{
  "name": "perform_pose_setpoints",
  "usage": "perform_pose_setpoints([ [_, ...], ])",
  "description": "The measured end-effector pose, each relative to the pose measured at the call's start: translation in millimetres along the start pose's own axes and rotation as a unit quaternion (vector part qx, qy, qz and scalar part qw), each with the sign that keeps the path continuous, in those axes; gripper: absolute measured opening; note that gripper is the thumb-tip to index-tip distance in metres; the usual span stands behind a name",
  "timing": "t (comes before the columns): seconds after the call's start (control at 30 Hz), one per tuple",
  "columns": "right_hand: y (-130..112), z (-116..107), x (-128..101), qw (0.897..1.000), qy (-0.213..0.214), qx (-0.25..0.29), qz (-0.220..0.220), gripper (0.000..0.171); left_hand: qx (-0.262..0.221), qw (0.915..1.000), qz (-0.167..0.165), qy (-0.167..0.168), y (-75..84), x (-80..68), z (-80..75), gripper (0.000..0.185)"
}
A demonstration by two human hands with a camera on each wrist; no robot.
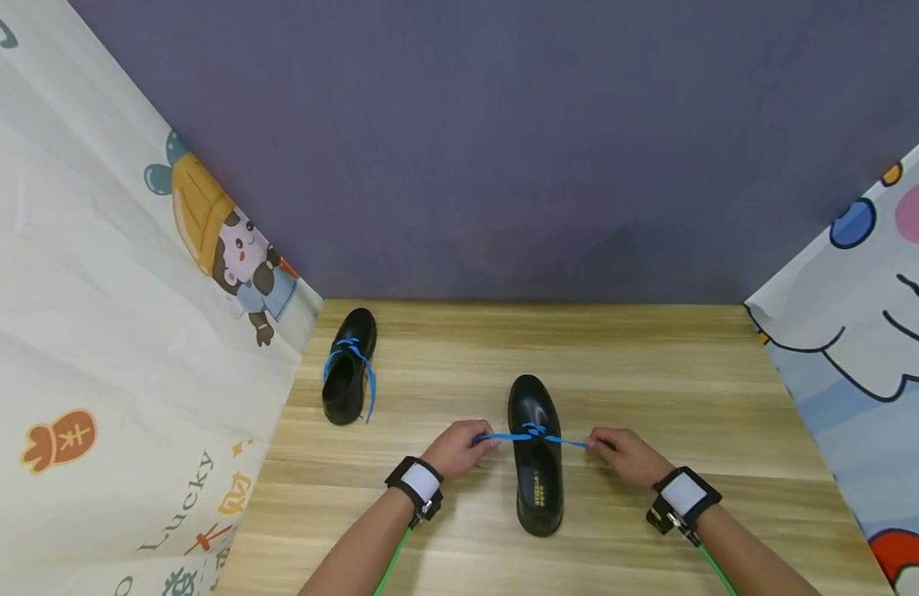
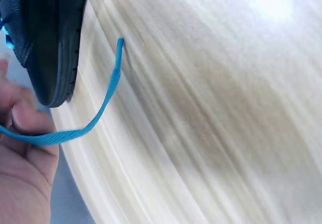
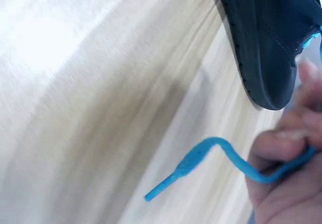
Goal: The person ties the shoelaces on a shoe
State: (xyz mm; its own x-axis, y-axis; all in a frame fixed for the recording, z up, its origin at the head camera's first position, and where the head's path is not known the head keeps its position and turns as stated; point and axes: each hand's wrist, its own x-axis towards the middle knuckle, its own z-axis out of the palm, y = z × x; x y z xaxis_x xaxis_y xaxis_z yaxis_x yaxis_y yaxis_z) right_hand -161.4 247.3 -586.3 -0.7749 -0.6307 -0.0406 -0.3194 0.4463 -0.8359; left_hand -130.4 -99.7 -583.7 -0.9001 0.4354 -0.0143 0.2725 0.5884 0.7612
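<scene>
A black leather shoe [image 1: 536, 463] stands on the wooden table [image 1: 653, 381] with its toe pointing away from me. Its blue lace [image 1: 534, 434] crosses in a knot over the tongue and runs out taut to both sides. My left hand [image 1: 459, 447] pinches the left end of the lace, and my right hand [image 1: 625, 454] pinches the right end. In the left wrist view the loose lace tip [image 2: 108, 90] trails over the table beside the shoe's sole [image 2: 58, 58]. In the right wrist view the other lace tip [image 3: 201, 156] hangs free below the shoe [image 3: 274, 38].
A second black shoe [image 1: 349, 367] with loose blue laces stands at the table's far left. Printed cloth walls [image 1: 117, 348] close in the left and right [image 1: 869, 331] sides, and a grey wall [image 1: 504, 149] stands behind.
</scene>
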Motion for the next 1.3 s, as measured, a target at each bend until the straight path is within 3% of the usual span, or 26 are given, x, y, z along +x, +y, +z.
perform_pose_setpoints([
  [0.17,4.7,-3.9,-3.4,0.996,-0.058,0.069,0.024,0.024,-0.007,0.9999,0.000,-0.014,3.8,2.9,-0.1,0.012],
  [0.23,6.5,-4.9,-5.5,0.996,-0.058,0.063,0.025,0.018,0.002,1.0000,-0.004,-0.009,6.2,2.9,-0.9,0.010],
  [0.33,7.4,-2.8,-6.0,0.998,0.012,-0.019,-0.063,0.007,0.049,0.9984,0.006,0.029,6.4,1.2,-1.6,0.010],
  [0.43,4.6,-1.4,-4.2,0.978,0.112,-0.131,-0.121,0.019,0.119,0.9893,0.025,0.081,6.2,0.3,-2.1,0.010],
  [0.47,3.0,-1.2,-3.5,0.971,0.134,-0.152,-0.125,0.021,0.134,0.9860,0.027,0.095,6.0,0.3,-1.6,0.011],
  [0.53,-0.5,-2.4,-2.9,0.975,0.138,-0.151,-0.086,0.019,0.142,0.9836,0.021,0.109,8.3,0.8,-0.9,0.012],
  [0.67,-4.5,-0.8,-2.2,0.987,0.138,-0.081,0.008,0.014,0.081,0.9912,-0.010,0.104,12.4,2.4,1.6,0.014],
  [0.77,-6.9,3.5,-1.7,0.986,0.159,-0.044,0.024,0.013,0.001,0.9939,-0.034,0.105,13.9,3.4,5.4,0.018],
  [0.87,-9.6,8.5,-1.5,0.984,0.179,-0.008,0.017,0.013,-0.085,0.9871,-0.054,0.124,14.7,4.8,11.1,0.025],
  [0.97,-13.0,12.0,-0.3,0.980,0.194,0.049,0.015,0.016,-0.175,0.9679,-0.077,0.163,15.9,6.9,17.2,0.027],
  [1.03,-15.8,13.3,1.3,0.974,0.201,0.103,0.022,0.019,-0.251,0.9444,-0.088,0.194,17.6,8.5,20.6,0.027],
  [1.1,-17.9,14.5,3.1,0.964,0.206,0.167,0.031,0.023,-0.325,0.9153,-0.093,0.219,19.7,10.4,23.0,0.026],
  [1.2,-18.8,16.7,6.5,0.939,0.218,0.264,0.032,0.028,-0.424,0.8686,-0.088,0.240,22.8,12.9,25.3,0.026],
  [1.3,-17.6,19.5,10.5,0.903,0.224,0.366,0.001,0.025,-0.492,0.8348,-0.073,0.235,25.4,15.3,26.8,0.029],
])
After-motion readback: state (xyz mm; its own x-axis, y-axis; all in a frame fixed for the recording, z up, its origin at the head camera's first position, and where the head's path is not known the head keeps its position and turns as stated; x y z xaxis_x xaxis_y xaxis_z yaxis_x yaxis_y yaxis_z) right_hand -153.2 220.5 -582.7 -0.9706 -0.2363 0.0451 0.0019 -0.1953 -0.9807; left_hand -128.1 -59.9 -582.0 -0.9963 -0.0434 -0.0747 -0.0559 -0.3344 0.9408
